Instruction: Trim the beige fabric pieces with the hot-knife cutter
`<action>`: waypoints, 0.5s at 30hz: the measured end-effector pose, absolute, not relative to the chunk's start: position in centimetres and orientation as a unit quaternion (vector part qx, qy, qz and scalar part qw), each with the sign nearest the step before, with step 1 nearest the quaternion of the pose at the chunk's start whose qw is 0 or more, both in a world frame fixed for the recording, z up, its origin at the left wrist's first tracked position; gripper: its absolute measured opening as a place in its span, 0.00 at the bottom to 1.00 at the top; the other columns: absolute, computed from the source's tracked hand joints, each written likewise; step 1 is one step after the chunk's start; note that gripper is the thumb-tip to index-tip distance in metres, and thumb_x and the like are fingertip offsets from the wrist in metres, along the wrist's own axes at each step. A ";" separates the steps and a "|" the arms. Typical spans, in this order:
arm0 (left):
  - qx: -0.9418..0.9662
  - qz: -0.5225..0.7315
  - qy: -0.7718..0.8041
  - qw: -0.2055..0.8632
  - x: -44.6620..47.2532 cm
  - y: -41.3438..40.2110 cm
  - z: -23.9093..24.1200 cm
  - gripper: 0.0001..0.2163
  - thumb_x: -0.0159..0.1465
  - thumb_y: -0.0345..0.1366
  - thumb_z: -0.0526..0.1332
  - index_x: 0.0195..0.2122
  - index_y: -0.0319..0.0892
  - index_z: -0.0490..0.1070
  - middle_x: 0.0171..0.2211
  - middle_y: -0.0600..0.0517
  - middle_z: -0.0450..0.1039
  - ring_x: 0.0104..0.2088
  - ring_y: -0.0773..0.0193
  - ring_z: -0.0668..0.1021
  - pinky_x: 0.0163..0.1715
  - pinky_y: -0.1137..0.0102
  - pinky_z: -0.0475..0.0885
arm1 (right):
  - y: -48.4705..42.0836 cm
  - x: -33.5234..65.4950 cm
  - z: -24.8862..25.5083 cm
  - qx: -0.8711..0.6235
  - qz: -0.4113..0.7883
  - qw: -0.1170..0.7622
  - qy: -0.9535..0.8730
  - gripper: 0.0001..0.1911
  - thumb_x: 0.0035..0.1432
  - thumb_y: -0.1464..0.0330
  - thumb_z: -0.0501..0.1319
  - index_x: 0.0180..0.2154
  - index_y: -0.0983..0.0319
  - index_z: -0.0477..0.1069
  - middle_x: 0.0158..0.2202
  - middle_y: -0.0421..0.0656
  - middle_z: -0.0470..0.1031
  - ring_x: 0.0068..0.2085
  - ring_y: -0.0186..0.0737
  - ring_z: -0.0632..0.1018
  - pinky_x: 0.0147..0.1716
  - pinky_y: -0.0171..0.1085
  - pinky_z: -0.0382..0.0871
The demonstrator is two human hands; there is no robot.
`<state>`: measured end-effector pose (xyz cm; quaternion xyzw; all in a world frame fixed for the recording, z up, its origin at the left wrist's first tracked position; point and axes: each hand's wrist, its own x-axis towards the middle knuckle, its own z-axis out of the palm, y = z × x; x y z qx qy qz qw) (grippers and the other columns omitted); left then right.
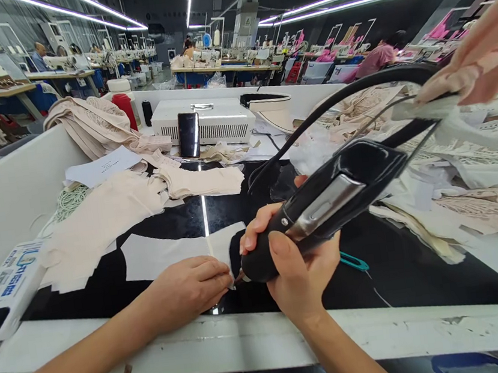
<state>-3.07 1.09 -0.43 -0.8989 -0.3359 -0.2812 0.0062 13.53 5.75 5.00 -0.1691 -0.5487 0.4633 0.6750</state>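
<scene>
The left hand [184, 291] lies low on the glossy black worktable [399, 265], fingers drawn together and pinching the near right edge of a pale cream flat fabric piece [166, 254]. The piece is spread on the table just beyond that hand. The right hand [296, 271] is wrapped tight around the grip of a black handheld cutting tool with a metal plate [319, 208], thumb on top. The tool's tip points down at the same edge, just beside the left fingertips. Whether the tip touches the cloth cannot be told.

Judging by this, the work on this piece is at its start or early on. The tip sits at one corner, and the rest of the piece's outline shows no fresh cut that can be made out.

To the left lies a loose pile of beige cut pieces [99, 223], possibly done or waiting — the pictures do not say which. A heap of pale lace pieces [482, 206] crowds the right side. A small teal clip [354, 262] rests by the right wrist, and a co-worker's hand [482, 55] holds cloth at the upper right.
</scene>
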 end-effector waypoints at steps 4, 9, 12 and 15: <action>-0.897 -0.281 -0.341 -0.008 -3.4 1.2 -0.4 0.11 0.77 0.32 0.53 0.51 0.37 0.74 0.47 0.45 0.80 0.47 0.58 0.82 0.51 0.64 0.79 | 5.4 13.5 5.0 -0.174 0.462 0.673 -0.551 0.16 0.61 0.68 0.67 0.46 0.53 0.64 0.34 0.35 0.74 0.25 0.32 0.75 0.23 0.34 0.76; -0.905 -0.256 -0.338 -0.048 -3.7 0.9 -0.1 0.10 0.77 0.32 0.55 0.51 0.39 0.75 0.46 0.45 0.80 0.48 0.58 0.81 0.52 0.63 0.77 | 4.8 13.9 5.3 -0.177 0.467 0.665 -0.555 0.19 0.60 0.66 0.69 0.50 0.52 0.64 0.33 0.35 0.73 0.25 0.32 0.76 0.25 0.36 0.79; -0.910 -0.234 -0.335 -0.075 -3.9 -0.1 0.7 0.09 0.75 0.33 0.56 0.49 0.40 0.75 0.45 0.47 0.80 0.46 0.58 0.81 0.51 0.64 0.77 | 5.6 14.7 5.9 -0.169 0.451 0.678 -0.555 0.17 0.60 0.64 0.70 0.46 0.53 0.66 0.33 0.36 0.74 0.24 0.33 0.75 0.22 0.35 0.76; -0.916 -0.212 -0.318 -0.126 -4.2 -1.2 1.8 0.08 0.76 0.34 0.56 0.47 0.42 0.75 0.41 0.49 0.80 0.42 0.61 0.81 0.47 0.68 0.77 | 7.3 15.8 6.5 -0.178 0.422 0.706 -0.540 0.18 0.59 0.63 0.72 0.45 0.53 0.66 0.32 0.35 0.75 0.23 0.33 0.75 0.21 0.35 0.74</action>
